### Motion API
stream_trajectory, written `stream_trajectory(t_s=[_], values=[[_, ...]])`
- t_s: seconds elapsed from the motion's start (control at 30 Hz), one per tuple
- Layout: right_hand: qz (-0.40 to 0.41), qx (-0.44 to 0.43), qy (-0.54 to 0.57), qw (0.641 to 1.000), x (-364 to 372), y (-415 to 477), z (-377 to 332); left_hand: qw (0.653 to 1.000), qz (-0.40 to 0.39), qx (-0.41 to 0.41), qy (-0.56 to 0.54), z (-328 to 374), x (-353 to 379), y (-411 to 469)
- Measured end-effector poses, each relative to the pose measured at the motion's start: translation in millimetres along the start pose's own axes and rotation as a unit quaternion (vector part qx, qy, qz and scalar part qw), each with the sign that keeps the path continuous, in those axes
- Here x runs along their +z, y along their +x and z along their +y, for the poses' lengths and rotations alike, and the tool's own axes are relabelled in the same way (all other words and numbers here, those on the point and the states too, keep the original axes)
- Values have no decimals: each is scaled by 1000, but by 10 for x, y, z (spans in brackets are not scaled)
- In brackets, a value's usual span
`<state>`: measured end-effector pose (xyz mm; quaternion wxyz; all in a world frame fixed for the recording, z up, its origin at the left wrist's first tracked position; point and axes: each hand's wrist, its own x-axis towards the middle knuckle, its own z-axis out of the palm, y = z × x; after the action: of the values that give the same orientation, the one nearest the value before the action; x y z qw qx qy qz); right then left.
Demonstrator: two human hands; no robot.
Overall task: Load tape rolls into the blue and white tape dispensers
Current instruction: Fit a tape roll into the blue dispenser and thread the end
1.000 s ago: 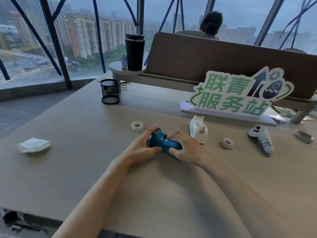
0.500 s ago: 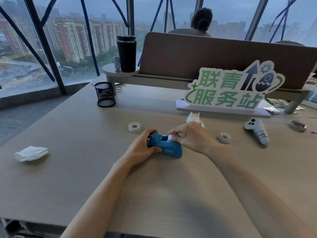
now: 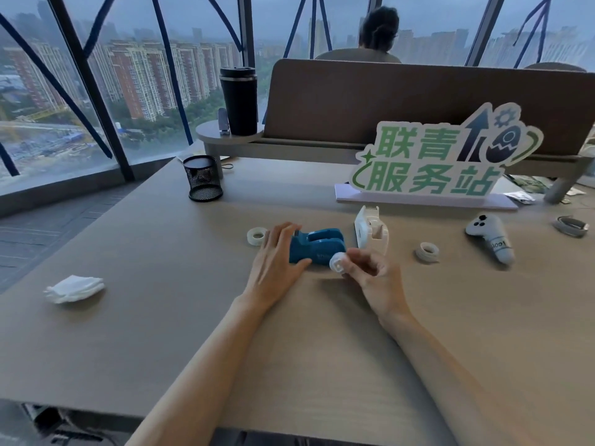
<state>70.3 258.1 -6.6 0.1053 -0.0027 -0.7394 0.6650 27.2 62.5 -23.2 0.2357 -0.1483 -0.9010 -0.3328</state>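
Observation:
The blue tape dispenser (image 3: pixel 317 246) lies on the wooden table (image 3: pixel 161 317) at its middle. My left hand (image 3: pixel 277 259) rests against its left end and steadies it. My right hand (image 3: pixel 370 272) pinches a small white round spool (image 3: pixel 338 261) just right of the dispenser's near end. The white tape dispenser (image 3: pixel 370 230) stands upright right behind the blue one. One tape roll (image 3: pixel 256 236) lies left of my left hand. A second tape roll (image 3: pixel 427 251) lies to the right of the white dispenser.
A green and white sign (image 3: pixel 431 162) stands behind the dispensers. A white controller (image 3: pixel 489 236) lies at the right. A black mesh cup (image 3: pixel 203 178) and a crumpled tissue (image 3: pixel 74 288) sit at the left. A person sits beyond the brown divider (image 3: pixel 418 101).
My right hand has come off the top of the blue dispenser and pulled back to the right, holding the small white spool. My left hand stayed on the dispenser's left end.

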Motion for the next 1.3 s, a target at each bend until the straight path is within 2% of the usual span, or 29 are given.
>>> stream_trajectory(t_s=[0.07,0.13,0.23,0.47,0.67,0.8,0.9,0.97,1.03,1.1,1.17,1.23,1.3], values=[[2,27,31,999,8,1,18,997,22,74,3,98,-28,-153],[1,50,59,997,22,-2,6,993,-29,109,18,180,-43,-249],[-21,45,14,999,53,-30,-14,991,-66,113,36,214,-57,-247],[-35,52,-9,998,88,-38,-21,994,-42,104,10,211,-49,-244],[-31,63,20,997,89,-25,-20,989,-3,148,27,179,-47,-247],[-24,31,-14,999,96,-32,-18,991,-12,135,7,200,-61,-241],[-7,-32,-90,995,78,-14,22,996,16,85,-28,180,-89,-228],[-27,-101,-205,973,51,-4,66,997,30,59,-40,151,-97,-212],[-62,-167,-306,935,30,-4,113,998,26,50,-43,144,-97,-208],[-88,-210,-357,906,29,-10,128,997,17,50,-49,145,-100,-211],[-95,-228,-373,894,32,-17,117,997,9,54,-56,137,-97,-215],[-76,-219,-349,908,43,-24,94,997,7,49,-66,140,-92,-217],[-67,-169,-272,945,59,-32,49,996,6,45,-79,159,-92,-224]])
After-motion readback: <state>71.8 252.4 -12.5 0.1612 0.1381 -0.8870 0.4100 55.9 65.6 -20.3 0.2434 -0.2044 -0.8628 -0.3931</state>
